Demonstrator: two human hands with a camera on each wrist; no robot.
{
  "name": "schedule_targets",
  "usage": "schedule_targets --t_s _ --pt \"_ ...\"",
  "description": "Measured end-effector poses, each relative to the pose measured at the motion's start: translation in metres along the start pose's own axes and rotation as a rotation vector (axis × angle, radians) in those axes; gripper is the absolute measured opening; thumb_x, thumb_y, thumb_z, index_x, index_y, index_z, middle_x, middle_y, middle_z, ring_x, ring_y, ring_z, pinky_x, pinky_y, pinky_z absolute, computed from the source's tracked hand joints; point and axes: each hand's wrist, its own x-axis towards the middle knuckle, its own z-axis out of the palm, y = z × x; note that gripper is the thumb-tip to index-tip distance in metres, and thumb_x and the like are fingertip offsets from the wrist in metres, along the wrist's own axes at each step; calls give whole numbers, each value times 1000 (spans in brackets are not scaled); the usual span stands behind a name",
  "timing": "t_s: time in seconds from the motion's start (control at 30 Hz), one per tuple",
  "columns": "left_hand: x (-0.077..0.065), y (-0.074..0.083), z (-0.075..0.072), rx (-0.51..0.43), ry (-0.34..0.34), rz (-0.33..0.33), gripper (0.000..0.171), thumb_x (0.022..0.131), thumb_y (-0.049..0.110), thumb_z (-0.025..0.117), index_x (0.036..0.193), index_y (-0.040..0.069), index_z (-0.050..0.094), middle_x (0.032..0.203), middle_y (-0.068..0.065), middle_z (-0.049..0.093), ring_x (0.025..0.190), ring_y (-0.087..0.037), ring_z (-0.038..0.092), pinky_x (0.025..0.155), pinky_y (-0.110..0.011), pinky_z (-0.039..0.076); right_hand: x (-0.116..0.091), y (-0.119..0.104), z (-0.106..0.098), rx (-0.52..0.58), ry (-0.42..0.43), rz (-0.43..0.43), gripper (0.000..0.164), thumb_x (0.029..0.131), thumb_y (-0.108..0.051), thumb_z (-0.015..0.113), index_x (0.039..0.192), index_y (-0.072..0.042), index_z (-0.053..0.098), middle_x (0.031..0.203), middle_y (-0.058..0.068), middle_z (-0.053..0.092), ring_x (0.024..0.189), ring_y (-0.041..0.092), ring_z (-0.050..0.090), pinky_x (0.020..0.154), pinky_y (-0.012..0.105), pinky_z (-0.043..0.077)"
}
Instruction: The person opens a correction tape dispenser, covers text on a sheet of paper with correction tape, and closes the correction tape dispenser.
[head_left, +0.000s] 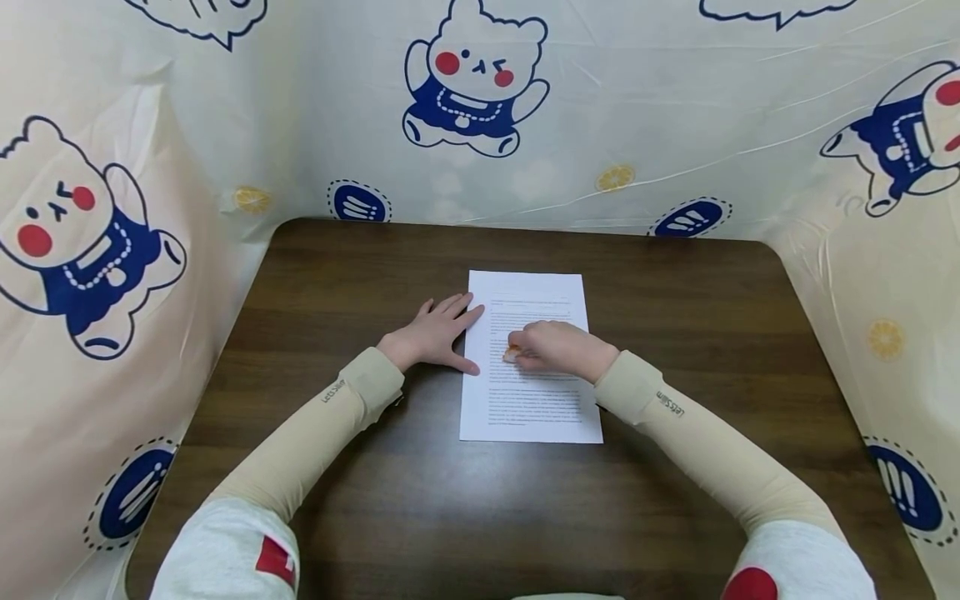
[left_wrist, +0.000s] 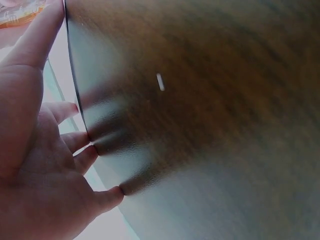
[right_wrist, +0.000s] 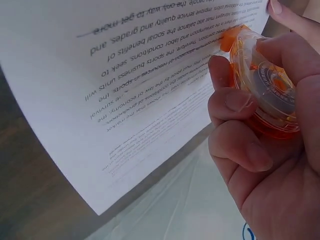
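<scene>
A white sheet of printed paper [head_left: 525,285] lies on the table. My left hand [head_left: 431,333] rests at the sheet's left edge, fingers straight and spread, with thumb and fingertips on the paper. In my right hand [head_left: 558,348] is a clear and orange correction tape dispenser [right_wrist: 272,90], gripped between thumb and curled fingers. Its orange tip is down at the text in the right wrist view, where dark lines run through a few printed lines. From the head the dispenser is mostly hidden by the fingers. Part of it shows at the left wrist view's top left corner.
The dark brown wooden table [head_left: 360,500] has rounded far corners. A pale cloth with printed bears [head_left: 480,83] hangs behind it and along both sides.
</scene>
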Motion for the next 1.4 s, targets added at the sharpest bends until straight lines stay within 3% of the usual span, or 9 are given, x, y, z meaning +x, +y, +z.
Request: schedule_targets --t_s 0.23,0.7,0.9,1.1,1.4 --pt "0 1 -5 16 4 2 118 82 74 73 169 17 16 175 -13 3 161 -35 4 122 -69 7 -3 7 -3 13 -5 16 4 101 -14 67 103 -11 69 75 -5 58 66 10 48 65 25 42" --pt "-22 4 9 -35 18 -14 115 81 70 77 167 15 23 175 -15 9 160 -37 10 122 -70 9 -20 6 11 50 8 4 4 99 -14 70 97 -13 68 73 -8 56 65 7 47 63 22 42" --pt "-20 8 1 -51 37 17 109 82 67 78 167 19 28 175 -15 10 160 -37 10 122 -70 9 -35 8 4 75 34 34 2 99 -12 70 97 -12 70 77 -9 58 66 7 49 63 23 43" --pt "-20 10 4 -82 37 21 101 84 62 79 164 20 34 174 -16 13 159 -39 12 121 -71 8 -44 14 9 76 47 29 3 98 -12 72 98 -14 70 78 -10 58 66 6 49 62 23 43" --pt "-16 10 4 -49 30 20 114 78 72 78 166 18 29 176 -12 2 161 -37 5 119 -74 6 -49 22 4 44 46 52 5 99 -15 73 102 -13 71 78 -9 58 66 7 49 61 23 42"
